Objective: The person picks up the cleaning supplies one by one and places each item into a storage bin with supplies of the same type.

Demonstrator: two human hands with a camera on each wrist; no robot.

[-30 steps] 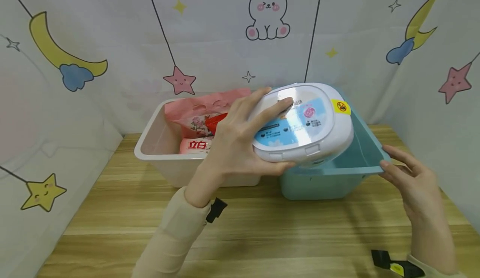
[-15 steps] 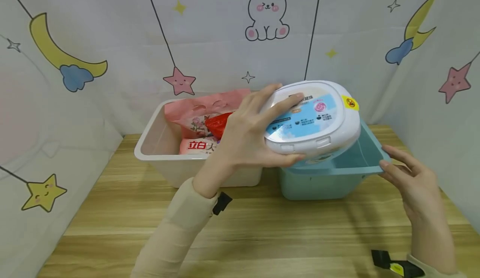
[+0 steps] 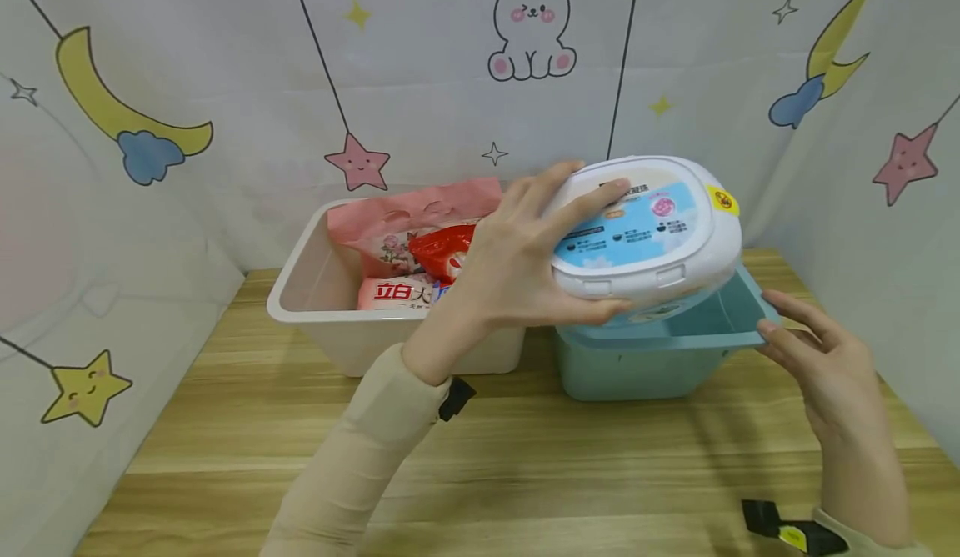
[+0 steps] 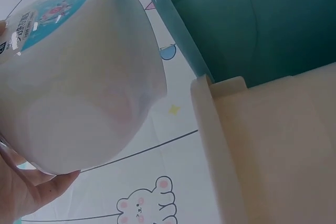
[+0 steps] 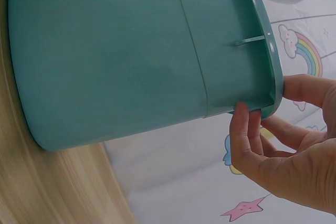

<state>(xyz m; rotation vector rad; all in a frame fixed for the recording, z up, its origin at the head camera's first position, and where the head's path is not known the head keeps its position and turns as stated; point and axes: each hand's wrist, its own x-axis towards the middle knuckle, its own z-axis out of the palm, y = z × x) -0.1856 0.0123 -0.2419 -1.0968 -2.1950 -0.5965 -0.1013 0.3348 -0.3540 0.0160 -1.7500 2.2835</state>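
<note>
My left hand point(image 3: 525, 265) grips one end of a white oval plastic tub point(image 3: 637, 232) with a blue label on its lid, thumb below and fingers over the top. It is held tilted above the teal bin point(image 3: 630, 373), covering part of that bin's opening. In the left wrist view the tub point(image 4: 89, 87) shows its smooth white body, apart from the bin walls. At the bin's near right corner, my right hand point(image 3: 825, 365) pinches the rim; the right wrist view shows fingers point(image 5: 244, 135) under the teal bin's lip.
Left of the teal bin stands a cream bin point(image 3: 300, 290) holding a pink bag point(image 3: 412, 207), a red packet point(image 3: 442, 248) and a white-and-pink packet point(image 3: 393, 292). Both bins rest on a wood-grain table point(image 3: 525, 465). A printed cloth point(image 3: 435, 57) hangs behind.
My left hand has carried the white tub to the right and slightly up over the teal bin, uncovering more of the red packet. The right hand stays on the rim.
</note>
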